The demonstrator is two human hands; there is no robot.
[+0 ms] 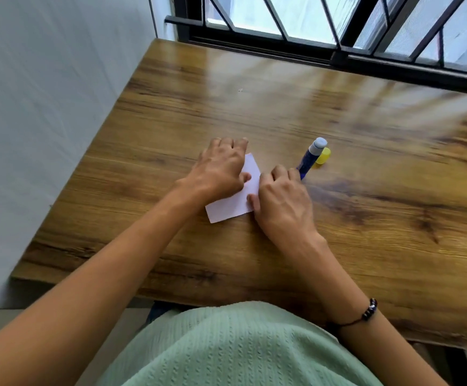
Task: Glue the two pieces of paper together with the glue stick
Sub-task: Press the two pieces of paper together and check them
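On the wooden tabletop (338,218), the white paper (232,203) lies flat under both hands. The left hand (218,169) presses it with fingers extended, its grip loose; the right hand (282,201) rests knuckles-curled on the paper's right edge, whether pinching I cannot tell. Just beyond, the uncapped glue stick (310,158) stands beside its yellow cap (323,156).

White paper (235,204) lies flat under your hands; uncapped blue glue stick (309,160) stands tilted beside its yellow cap (322,156).

Bright daylight from the window (338,23) glares on the table (282,87); edges bend.
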